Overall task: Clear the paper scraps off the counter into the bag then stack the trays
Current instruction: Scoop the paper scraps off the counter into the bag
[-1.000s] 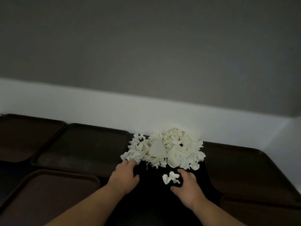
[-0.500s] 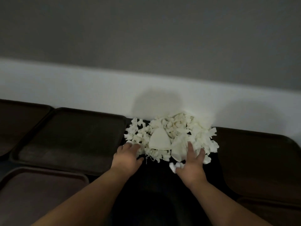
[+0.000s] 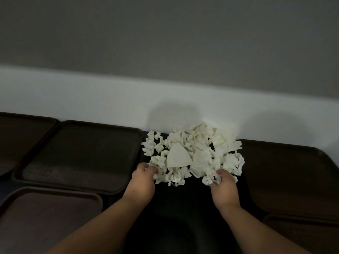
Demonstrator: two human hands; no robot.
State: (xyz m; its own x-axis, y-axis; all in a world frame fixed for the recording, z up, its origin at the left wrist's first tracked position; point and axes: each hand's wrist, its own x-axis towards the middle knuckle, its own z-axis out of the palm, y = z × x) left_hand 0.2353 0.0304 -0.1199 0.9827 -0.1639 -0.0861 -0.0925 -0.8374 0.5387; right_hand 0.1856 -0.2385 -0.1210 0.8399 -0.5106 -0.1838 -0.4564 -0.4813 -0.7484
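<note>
You have the scraps (image 3: 192, 153) in one crumpled white heap against the counter's back edge. Dark brown trays lie flat on both sides of it: the far-left tray (image 3: 23, 140) and left tray (image 3: 78, 154) along the back edge, the front-left tray (image 3: 45, 217) nearer you, the right tray (image 3: 286, 176) and front-right tray (image 3: 302, 233) opposite.

Grey wall (image 3: 165, 33) above a white band (image 3: 73, 99) (2 shadows (image 3: 172, 116) there).
</note>
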